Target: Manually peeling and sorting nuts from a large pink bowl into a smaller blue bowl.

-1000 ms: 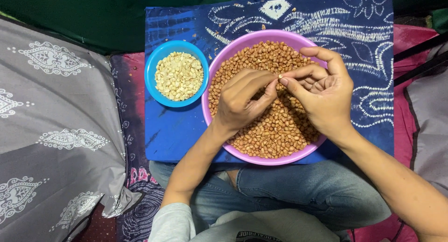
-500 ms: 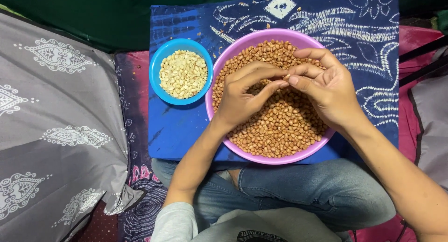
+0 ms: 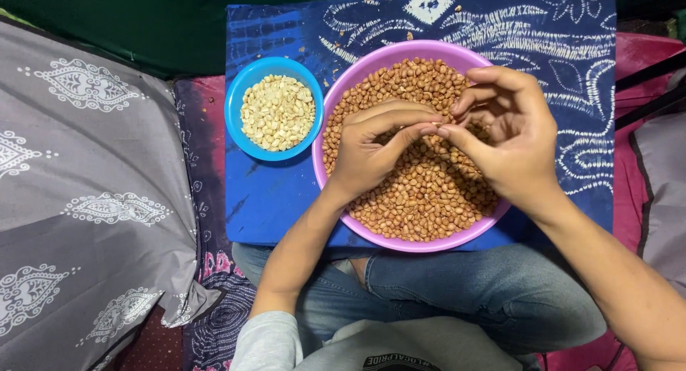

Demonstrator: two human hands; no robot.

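- The left hand point(image 3: 368, 153) and the right hand point(image 3: 507, 139) hover over the pink bowl point(image 3: 400, 242), their fingertips meeting above its middle.
- Both hands are narrowed to a pinch; whatever sits between the fingertips is too small to tell.
- The pink bowl is heaped with brown-skinned peanuts point(image 3: 429, 199) and stands at the near edge of the blue patterned board point(image 3: 271, 199), which rests on the person's lap.
- Touching its left side, a smaller blue bowl point(image 3: 239, 99) holds pale skinned peanuts point(image 3: 277, 112), near the board's left edge.
- A grey patterned cloth point(image 3: 86, 185) lies to the left of the board.
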